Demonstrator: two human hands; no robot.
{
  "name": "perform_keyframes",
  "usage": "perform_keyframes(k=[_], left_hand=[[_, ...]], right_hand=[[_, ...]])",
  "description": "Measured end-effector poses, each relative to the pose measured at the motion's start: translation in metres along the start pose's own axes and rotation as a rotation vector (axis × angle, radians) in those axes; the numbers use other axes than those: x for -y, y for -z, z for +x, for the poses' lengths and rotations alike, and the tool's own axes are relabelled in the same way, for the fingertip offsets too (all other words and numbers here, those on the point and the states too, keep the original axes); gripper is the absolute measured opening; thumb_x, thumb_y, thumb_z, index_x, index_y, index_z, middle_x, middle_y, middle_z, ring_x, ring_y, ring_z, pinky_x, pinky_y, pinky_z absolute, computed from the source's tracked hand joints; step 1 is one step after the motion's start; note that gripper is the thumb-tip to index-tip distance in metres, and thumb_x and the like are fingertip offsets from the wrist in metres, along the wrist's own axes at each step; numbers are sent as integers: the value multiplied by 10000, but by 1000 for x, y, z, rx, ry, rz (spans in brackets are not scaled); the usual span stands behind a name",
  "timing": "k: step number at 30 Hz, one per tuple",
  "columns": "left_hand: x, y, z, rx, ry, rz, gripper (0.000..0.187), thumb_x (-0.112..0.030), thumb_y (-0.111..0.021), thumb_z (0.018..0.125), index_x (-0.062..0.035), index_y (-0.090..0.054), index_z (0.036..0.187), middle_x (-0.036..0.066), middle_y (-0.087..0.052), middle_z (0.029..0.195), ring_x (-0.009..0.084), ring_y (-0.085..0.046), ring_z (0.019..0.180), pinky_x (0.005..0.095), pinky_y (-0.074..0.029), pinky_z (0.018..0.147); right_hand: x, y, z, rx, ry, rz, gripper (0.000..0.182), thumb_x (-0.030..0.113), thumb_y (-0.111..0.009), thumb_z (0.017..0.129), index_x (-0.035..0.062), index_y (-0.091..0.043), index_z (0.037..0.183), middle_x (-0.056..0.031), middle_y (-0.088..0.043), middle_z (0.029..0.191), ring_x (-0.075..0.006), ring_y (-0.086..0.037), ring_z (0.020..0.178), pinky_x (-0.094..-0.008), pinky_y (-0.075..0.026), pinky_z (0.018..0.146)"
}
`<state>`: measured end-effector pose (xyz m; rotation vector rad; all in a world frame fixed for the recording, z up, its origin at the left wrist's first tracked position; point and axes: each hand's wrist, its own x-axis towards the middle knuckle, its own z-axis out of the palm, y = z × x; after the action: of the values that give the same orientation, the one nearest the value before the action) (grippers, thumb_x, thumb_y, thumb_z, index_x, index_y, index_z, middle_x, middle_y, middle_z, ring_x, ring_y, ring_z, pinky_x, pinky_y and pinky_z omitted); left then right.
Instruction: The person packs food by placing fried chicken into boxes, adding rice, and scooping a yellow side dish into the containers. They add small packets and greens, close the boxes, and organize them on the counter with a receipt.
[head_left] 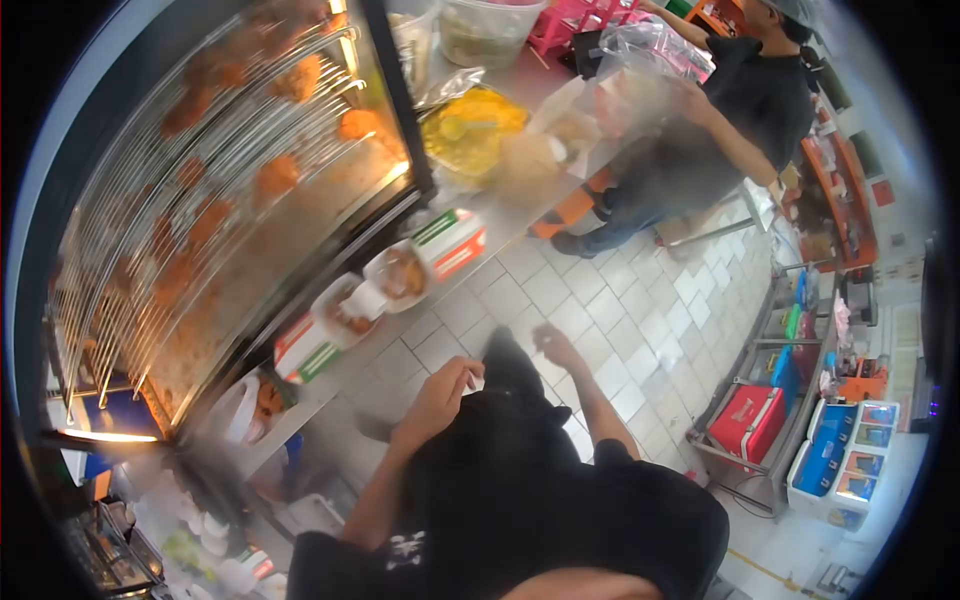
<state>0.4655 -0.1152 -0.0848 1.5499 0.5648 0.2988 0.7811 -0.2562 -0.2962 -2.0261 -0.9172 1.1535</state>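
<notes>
Low in the view, my left hand is closed, with a small white bit showing at its fingertips beside my dark clothing. My right hand hangs over the tiled floor with its fingers curled; a small whitish spot shows at them, too blurred to name. On the counter ahead stand two open food boxes, white with red and green print, one nearer the middle and the other to its left. Brown food lies in both. Neither hand touches the boxes.
A lit glass warming cabinet with wire racks of fried pieces fills the left. Beyond the boxes is a tray of yellow food. Another person works at the counter's far end. A cart with a red box stands right.
</notes>
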Motion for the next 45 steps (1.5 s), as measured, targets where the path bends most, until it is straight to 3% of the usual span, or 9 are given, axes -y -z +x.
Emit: perform_keyframes(k=[8, 13, 18, 25, 31, 35, 39, 43, 45], left_hand=[[-40, -29, 137, -66, 148, 37, 449, -211, -634, 923, -36, -507, 1317, 111, -631, 1125, 206, -612, 1021, 346, -470, 913], [-62, -8, 154, -525, 11, 454, 355, -229, -654, 897, -28, -588, 1181, 127, -637, 1112, 287, -585, 1082, 381, -443, 950], [7, 14, 142, -721, 100, 576, 288, -225, -649, 884, -24, -612, 1086, 153, -621, 1054, 354, -556, 1071, 421, -441, 922], [13, 35, 129, -1108, 215, 441, 144, -132, -621, 884, -18, -605, 970, 124, -590, 920, 278, -583, 818, 367, -479, 708], [27, 43, 93, -1735, 431, 570, 207, -153, -692, 851, -45, -615, 1010, 104, -604, 990, 277, -573, 864, 365, -469, 737], [21, 66, 100, -1621, 396, 561, 222, -188, -736, 821, -95, -640, 999, 84, -623, 1025, 259, -582, 905, 363, -460, 796], [14, 79, 86, -1169, 615, 1157, 246, -267, -765, 773, -80, -673, 904, 94, -623, 994, 293, -551, 1024, 442, -377, 930], [-43, 63, 85, -1091, 668, 1068, 254, -311, -685, 855, -58, -668, 873, 129, -644, 805, 267, -615, 861, 441, -439, 794], [-63, 47, 97, -1256, 570, 396, 279, -313, -662, 897, -37, -672, 932, 151, -666, 862, 207, -638, 692, 354, -479, 650]], right_hand=[[144, 108, 133, -214, 80, 546, 349, 346, -554, 978, 18, -609, 1086, -92, -673, 955, -167, -675, 808, -290, -526, 666], [197, 132, 162, 337, 111, 54, 471, 455, -516, 975, 15, -674, 923, -78, -699, 878, -159, -684, 799, -290, -523, 674], [252, 79, 148, 471, 42, 90, 705, 342, -689, 898, 15, -347, 1421, -191, -586, 1236, -221, -631, 1034, -345, -540, 794], [266, 30, 176, 604, 117, 163, 546, 100, -691, 865, -5, -433, 1334, -134, -616, 986, -174, -638, 787, -293, -571, 626], [270, 54, 170, 683, 127, 132, 401, 10, -609, 891, -41, -447, 1254, -188, -626, 1088, -235, -679, 881, -307, -607, 616], [262, 53, 167, 722, 69, 186, 442, 20, -597, 900, -48, -405, 1292, -199, -614, 1126, -226, -680, 859, -302, -604, 606], [279, 39, 159, 748, 68, 116, 487, 15, -576, 892, -53, -373, 1329, -213, -630, 1064, -217, -694, 797, -287, -578, 529], [286, 18, 160, 803, 190, 30, 474, 23, -559, 903, -75, -352, 1317, -209, -632, 865, -214, -682, 579, -288, -516, 436], [281, 10, 162, 773, 164, 200, 478, 75, -592, 911, -67, -357, 1303, -178, -616, 863, -216, -680, 590, -308, -512, 468]])
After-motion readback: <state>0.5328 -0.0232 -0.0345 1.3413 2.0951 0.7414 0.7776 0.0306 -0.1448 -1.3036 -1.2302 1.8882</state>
